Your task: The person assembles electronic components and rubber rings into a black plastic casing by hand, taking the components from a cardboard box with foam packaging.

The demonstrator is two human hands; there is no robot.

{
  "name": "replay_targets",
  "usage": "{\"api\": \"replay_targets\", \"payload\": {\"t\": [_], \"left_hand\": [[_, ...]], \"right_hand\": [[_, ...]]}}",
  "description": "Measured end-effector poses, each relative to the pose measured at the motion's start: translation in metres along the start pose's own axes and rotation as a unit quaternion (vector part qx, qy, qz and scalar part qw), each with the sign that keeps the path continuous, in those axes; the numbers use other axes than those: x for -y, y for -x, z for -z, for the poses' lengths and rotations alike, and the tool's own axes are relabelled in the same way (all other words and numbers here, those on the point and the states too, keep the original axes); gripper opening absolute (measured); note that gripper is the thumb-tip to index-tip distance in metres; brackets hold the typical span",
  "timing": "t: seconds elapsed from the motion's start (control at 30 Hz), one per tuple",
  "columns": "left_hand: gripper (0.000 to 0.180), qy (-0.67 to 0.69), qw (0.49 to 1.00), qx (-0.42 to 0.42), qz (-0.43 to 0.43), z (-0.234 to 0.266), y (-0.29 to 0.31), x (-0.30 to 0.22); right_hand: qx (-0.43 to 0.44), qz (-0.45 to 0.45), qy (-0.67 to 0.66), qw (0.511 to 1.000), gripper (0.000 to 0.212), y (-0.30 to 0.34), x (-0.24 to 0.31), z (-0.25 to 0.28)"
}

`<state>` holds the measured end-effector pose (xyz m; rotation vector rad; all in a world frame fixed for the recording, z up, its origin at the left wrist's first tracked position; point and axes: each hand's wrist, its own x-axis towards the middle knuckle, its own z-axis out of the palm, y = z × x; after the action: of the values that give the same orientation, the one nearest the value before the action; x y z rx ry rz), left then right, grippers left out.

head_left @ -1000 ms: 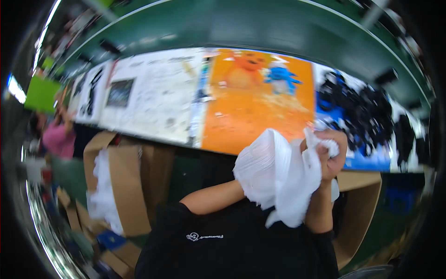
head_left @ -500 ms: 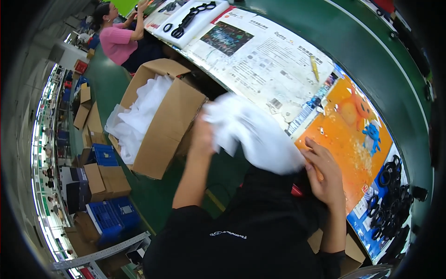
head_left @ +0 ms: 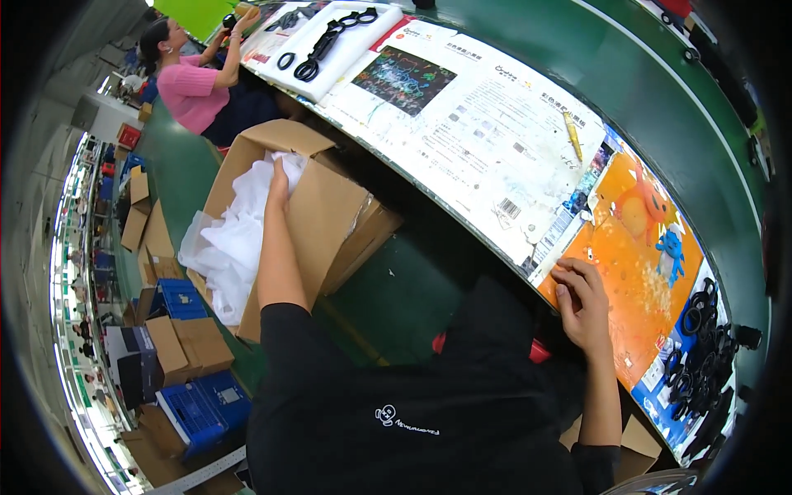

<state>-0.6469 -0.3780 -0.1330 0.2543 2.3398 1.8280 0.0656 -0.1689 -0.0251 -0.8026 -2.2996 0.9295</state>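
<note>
My left hand (head_left: 280, 183) reaches into an open brown carton (head_left: 318, 219) on my left, down among thin white translucent bags or sheets (head_left: 241, 239). Its fingertips are hidden there, so I cannot see if they grip anything. The white material fills the carton and spills over its left side. My right hand (head_left: 584, 307) rests at the near edge of the table, on an orange printed sheet (head_left: 615, 289). It holds nothing, and its fingers are loosely bent and apart.
Black ring-shaped parts (head_left: 689, 355) lie heaped at the table's right end, near a blue figure (head_left: 670, 254). A yellow pen-like tool (head_left: 572, 136) lies on printed white sheets (head_left: 487, 115). Farther left stand a white foam tray (head_left: 351, 58), a seated co-worker (head_left: 194, 91) and blue crates (head_left: 202, 404).
My left hand has swung left, from over my lap into the carton, and the white material it held is now among the rest there. My right hand has parted from that material.
</note>
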Motion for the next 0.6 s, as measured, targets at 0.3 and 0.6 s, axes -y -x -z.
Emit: {"api": "replay_targets", "payload": {"t": [0.3, 0.6], "left_hand": [[0.063, -0.159, 0.897, 0.357, 0.207, -0.042, -0.029, 0.067], [0.056, -0.185, 0.919, 0.294, 0.188, -0.062, -0.043, 0.061]], "right_hand": [[-0.012, -0.044, 0.034, 0.998, 0.02, 0.002, 0.002, -0.007], [-0.025, -0.037, 0.066, 0.997, 0.019, -0.002, 0.0, -0.008]]}}
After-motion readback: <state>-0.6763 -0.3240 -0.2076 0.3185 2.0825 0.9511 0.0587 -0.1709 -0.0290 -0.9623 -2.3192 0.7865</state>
